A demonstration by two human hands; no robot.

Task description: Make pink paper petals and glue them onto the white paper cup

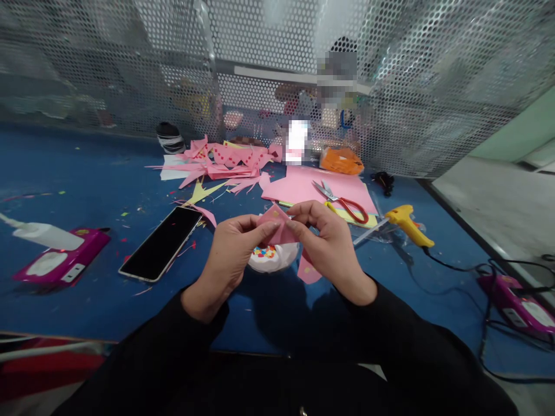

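Observation:
Between the fingertips of both hands is a small folded piece of pink paper [280,226], raised above the table. My left hand [234,248] pinches its left side with thumb and finger. The right side is pinched by my right hand [327,245]. Below and behind the hands sits a white round container [277,261] with small colourful bits in it, partly hidden by the fingers. Another pink paper piece [309,270] with a yellowish spot shows under my right hand; whether that hand touches it I cannot tell.
Red-handled scissors [353,209] lie on pink sheets [299,185]. A yellow glue gun [410,225] with a black cord is at the right. A phone [162,242] and a purple power strip [65,257] lie left. Pink paper scraps [229,162] pile up before the perforated metal screen [269,40].

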